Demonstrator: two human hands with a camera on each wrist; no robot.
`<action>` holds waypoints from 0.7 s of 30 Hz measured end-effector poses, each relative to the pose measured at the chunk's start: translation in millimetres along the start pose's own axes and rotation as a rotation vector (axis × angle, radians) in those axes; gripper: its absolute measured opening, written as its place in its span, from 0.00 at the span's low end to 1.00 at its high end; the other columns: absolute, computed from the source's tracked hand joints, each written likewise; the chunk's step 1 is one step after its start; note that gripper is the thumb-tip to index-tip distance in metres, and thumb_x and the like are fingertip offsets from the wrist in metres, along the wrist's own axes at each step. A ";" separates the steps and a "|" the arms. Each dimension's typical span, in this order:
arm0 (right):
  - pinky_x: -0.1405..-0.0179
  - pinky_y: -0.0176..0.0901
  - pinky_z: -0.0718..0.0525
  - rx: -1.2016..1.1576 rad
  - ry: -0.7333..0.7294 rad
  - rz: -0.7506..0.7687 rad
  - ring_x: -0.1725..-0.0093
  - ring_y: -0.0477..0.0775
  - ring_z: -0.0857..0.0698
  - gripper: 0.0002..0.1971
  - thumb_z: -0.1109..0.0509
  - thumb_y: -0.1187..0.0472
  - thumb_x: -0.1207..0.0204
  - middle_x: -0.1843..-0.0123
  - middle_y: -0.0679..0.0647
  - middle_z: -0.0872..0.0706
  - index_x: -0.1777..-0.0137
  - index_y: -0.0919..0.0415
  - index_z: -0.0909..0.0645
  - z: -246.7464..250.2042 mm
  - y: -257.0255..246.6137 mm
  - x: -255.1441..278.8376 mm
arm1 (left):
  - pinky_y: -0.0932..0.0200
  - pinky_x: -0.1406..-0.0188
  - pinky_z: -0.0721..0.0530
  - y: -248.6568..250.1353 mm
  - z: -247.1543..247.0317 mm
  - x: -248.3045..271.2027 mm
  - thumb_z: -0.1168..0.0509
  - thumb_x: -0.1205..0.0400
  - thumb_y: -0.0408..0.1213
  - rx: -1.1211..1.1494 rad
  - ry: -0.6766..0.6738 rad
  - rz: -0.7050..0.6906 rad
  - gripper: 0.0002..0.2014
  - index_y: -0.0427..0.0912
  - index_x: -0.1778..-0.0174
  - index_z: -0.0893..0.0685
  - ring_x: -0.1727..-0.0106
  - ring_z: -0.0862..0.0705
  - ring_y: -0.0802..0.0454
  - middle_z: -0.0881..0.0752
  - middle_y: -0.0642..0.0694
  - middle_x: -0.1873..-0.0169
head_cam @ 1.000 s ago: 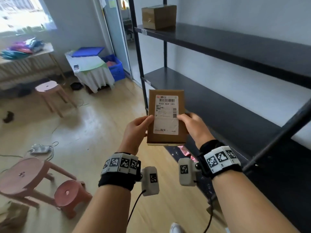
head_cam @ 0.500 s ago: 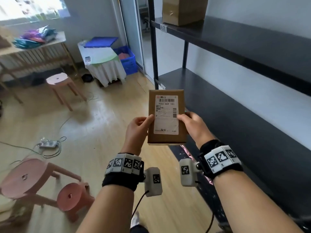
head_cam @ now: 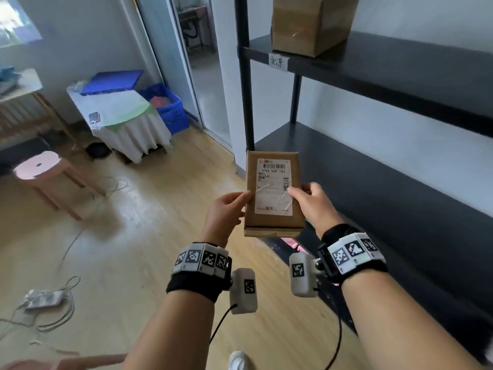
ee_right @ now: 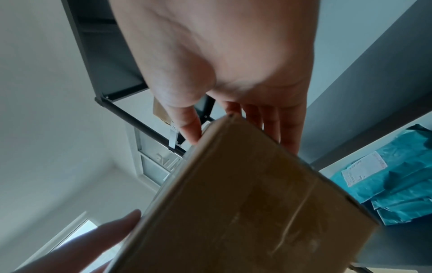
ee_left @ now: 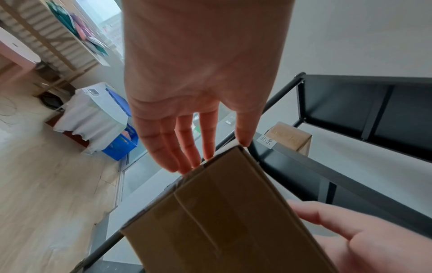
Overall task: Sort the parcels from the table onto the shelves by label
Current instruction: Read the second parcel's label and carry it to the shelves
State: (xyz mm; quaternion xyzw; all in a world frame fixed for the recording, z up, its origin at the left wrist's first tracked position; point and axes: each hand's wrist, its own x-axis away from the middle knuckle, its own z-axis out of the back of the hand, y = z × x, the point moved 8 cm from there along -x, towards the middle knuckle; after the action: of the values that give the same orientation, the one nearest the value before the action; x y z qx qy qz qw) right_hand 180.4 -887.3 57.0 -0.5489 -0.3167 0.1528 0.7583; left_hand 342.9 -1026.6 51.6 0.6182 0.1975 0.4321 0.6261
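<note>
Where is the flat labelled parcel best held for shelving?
By its two long side edges, one hand from each side, as now: left hand and right hand pinch the cardboard parcel thumb on top, fingers beneath. It is flat and thin, and that keeps the shipping label readable.

parcel (head_cam: 274,193) between hands, left of shelves (head_cam: 400,166), box (head_cam: 309,22) seemingly atop
</note>
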 end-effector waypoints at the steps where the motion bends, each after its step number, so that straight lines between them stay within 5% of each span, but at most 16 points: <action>1: 0.65 0.40 0.17 0.015 0.013 -0.003 0.56 0.48 0.11 0.16 0.31 0.50 0.21 0.51 0.51 0.11 0.39 0.58 0.23 -7.7 -1.8 -5.9 | 0.43 0.42 0.12 2.0 4.7 -13.7 0.32 0.15 0.47 -0.015 -0.021 0.002 0.16 0.42 0.36 0.10 0.41 0.10 0.38 0.07 0.41 0.46; 5: 0.47 0.48 0.16 0.107 0.048 -0.021 0.45 0.51 0.13 0.19 0.33 0.46 0.21 0.43 0.49 0.12 0.35 0.55 0.20 -26.5 -2.3 -29.6 | 0.44 0.48 0.09 3.0 5.4 -65.6 0.29 0.20 0.48 -0.059 -0.094 0.012 0.23 0.41 0.31 0.12 0.46 0.09 0.41 0.07 0.40 0.45; 8: 0.53 0.43 0.16 0.116 0.075 -0.027 0.46 0.51 0.13 0.17 0.32 0.50 0.20 0.43 0.50 0.11 0.36 0.57 0.19 -26.1 -4.6 -56.6 | 0.51 0.57 0.11 -0.3 -4.5 -103.9 0.27 0.32 0.56 -0.084 -0.122 0.040 0.36 0.36 0.31 0.15 0.48 0.10 0.43 0.09 0.36 0.43; 12: 0.40 0.55 0.13 0.117 0.101 -0.048 0.45 0.53 0.11 0.18 0.31 0.50 0.23 0.42 0.52 0.10 0.37 0.57 0.19 -19.3 -5.7 -104.1 | 0.41 0.44 0.10 8.0 -26.9 -149.2 0.29 0.29 0.49 -0.139 -0.168 0.030 0.16 0.43 0.51 0.15 0.44 0.10 0.39 0.10 0.42 0.54; 15: 0.40 0.54 0.14 0.116 0.126 -0.082 0.45 0.53 0.11 0.19 0.30 0.50 0.24 0.43 0.52 0.11 0.36 0.58 0.21 -9.8 -5.1 -142.3 | 0.42 0.43 0.13 15.0 -48.3 -183.2 0.29 0.26 0.43 -0.190 -0.207 0.048 0.07 0.48 0.55 0.17 0.48 0.12 0.43 0.12 0.45 0.55; 21: 0.36 0.60 0.16 0.091 0.183 -0.168 0.43 0.58 0.13 0.17 0.28 0.53 0.25 0.42 0.57 0.12 0.41 0.60 0.24 14.9 3.7 -208.2 | 0.45 0.43 0.13 25.1 -93.1 -242.4 0.34 0.33 0.42 -0.273 -0.331 0.092 0.13 0.54 0.54 0.12 0.55 0.15 0.48 0.12 0.53 0.62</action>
State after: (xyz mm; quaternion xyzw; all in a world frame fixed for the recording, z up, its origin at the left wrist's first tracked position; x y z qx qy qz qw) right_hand 14.5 -995.7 -8.5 -0.4970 -0.2837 0.0523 0.8184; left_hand 129.7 -1164.3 -8.9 0.5985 0.0032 0.3755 0.7077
